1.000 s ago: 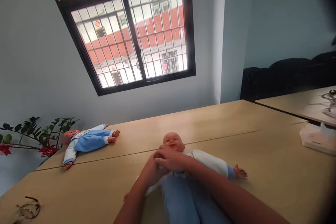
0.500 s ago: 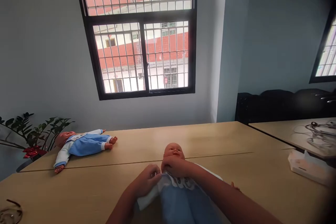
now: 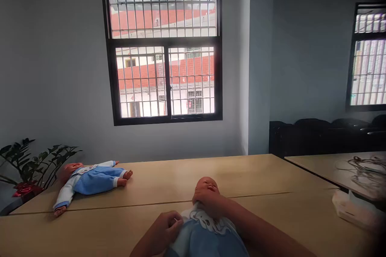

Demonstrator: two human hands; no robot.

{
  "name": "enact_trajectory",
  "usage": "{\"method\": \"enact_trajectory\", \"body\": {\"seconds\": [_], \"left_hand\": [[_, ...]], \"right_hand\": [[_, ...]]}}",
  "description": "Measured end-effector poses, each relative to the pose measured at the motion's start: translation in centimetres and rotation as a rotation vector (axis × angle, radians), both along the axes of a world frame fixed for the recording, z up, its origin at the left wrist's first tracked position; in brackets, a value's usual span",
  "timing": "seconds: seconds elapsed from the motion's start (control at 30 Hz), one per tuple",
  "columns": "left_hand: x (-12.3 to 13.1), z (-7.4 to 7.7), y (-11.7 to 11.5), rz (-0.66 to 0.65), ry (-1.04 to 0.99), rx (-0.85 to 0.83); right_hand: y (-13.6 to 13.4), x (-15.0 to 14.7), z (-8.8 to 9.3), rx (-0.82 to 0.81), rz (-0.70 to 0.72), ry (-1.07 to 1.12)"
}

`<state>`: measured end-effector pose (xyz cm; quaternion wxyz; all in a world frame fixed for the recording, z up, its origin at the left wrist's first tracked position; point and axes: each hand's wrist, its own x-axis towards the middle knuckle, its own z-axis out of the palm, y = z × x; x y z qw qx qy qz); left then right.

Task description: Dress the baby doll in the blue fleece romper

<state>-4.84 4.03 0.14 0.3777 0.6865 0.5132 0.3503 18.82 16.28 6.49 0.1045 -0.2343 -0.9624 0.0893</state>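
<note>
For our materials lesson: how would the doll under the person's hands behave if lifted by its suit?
The doll wears soft cloth, which the left hand grips, so its body would probably sag. Its head looks like moulded plastic, likely the heavier end. Lying flat on the table, it should slide rather than roll.

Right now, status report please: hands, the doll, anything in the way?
Left hand closed on near doll, at its clothing. Right hand at its neck, grip unclear. Doll flat on the table, face up. Second doll far left, well clear.
</note>
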Motion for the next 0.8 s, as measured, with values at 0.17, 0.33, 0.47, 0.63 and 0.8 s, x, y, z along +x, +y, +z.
{"method": "enact_trajectory", "body": {"seconds": [0.17, 0.33, 0.47, 0.63, 0.8], "left_hand": [[2.9, 1.3, -1.8, 0.022, 0.103, 0.116], [5.2, 1.2, -2.4, -0.09, 0.265, 0.397], [4.5, -0.7, -1.7, -0.009, 0.172, 0.328], [4.5, -3.1, 0.1, 0.15, 0.231, 0.443], [4.4, -4.2, 1.3, 0.36, 0.172, 0.365]], "right_hand": [[1.1, 1.5, 0.0, -0.011, -0.126, 0.06], [2.4, 0.0, -0.7, -0.026, -0.116, 0.051], [3.4, 0.0, -1.0, -0.016, -0.141, 0.079], [4.3, 0.8, -0.9, 0.012, -0.173, 0.131], [5.1, 0.3, -1.3, 0.032, -0.201, 0.136]]}}
